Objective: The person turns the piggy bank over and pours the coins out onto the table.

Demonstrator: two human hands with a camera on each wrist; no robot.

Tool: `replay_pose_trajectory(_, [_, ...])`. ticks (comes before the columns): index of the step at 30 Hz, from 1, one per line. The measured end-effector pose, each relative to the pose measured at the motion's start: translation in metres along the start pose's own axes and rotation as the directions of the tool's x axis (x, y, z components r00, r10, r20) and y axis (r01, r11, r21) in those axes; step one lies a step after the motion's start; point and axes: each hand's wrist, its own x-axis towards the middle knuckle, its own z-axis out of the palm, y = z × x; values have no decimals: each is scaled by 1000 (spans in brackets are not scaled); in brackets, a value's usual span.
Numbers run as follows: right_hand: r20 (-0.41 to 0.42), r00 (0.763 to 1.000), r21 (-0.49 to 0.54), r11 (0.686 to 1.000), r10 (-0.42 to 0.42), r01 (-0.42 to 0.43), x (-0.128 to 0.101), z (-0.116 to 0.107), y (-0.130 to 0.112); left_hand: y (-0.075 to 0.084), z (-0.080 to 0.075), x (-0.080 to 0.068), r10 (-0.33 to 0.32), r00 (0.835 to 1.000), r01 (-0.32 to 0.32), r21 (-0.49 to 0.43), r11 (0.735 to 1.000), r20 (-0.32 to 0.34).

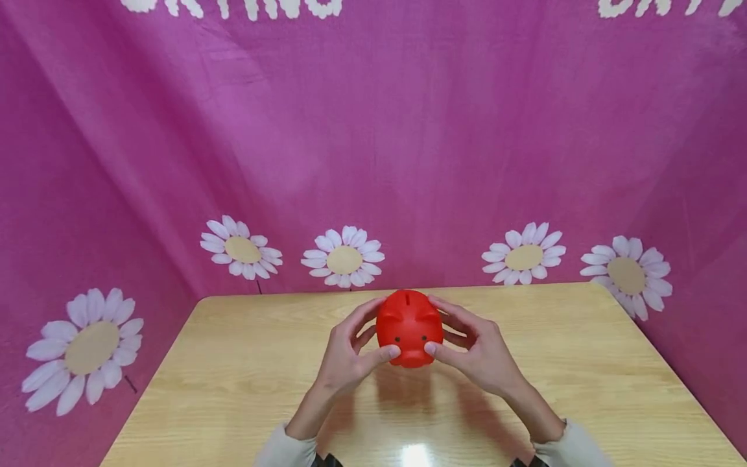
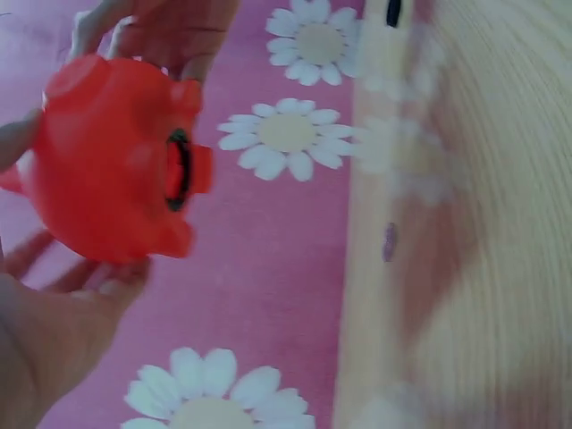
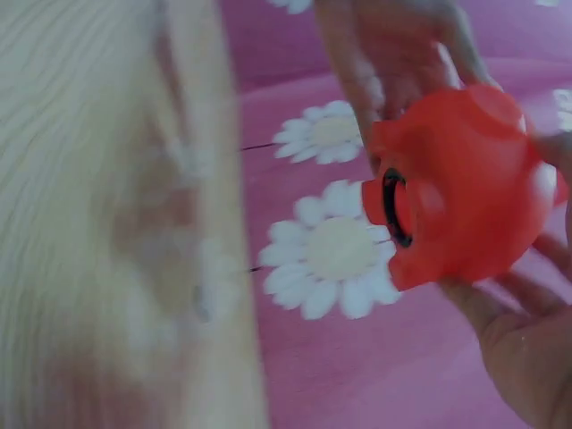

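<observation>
Round red piggy bank (image 1: 410,324), slot (image 1: 407,299) on top, dark eyes (image 1: 424,338), blurred black ring (image 2: 184,170) underneath, perhaps a plug's edge, gripped between left hand (image 1: 344,360) and right hand (image 1: 489,360)

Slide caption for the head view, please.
Left hand and right hand hold a red piggy bank above a wood-grained table.

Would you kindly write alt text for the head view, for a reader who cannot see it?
A round red piggy bank is held between a person's bare left hand and right hand, above a pale wood-grain table. Behind hangs magenta cloth with white daisies.
</observation>
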Motion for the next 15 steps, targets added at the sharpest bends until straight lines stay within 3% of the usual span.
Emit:
replay_pose_trajectory(12, [13, 1000, -10, 1000, 20, -20, -8, 2, 0, 0, 1, -7, -9, 1000, 9, -5, 1000, 9])
replay_pose_trajectory(13, [16, 1000, 5, 1000, -10, 10, -8, 1, 0, 0, 1, -7, 17, 1000, -17, 0, 1000, 4])
replay_pose_trajectory(15, [20, 990, 67, 988, -138, 137, -8, 0, 0, 2, 0, -8, 132, 991, -132, 7, 991, 12])
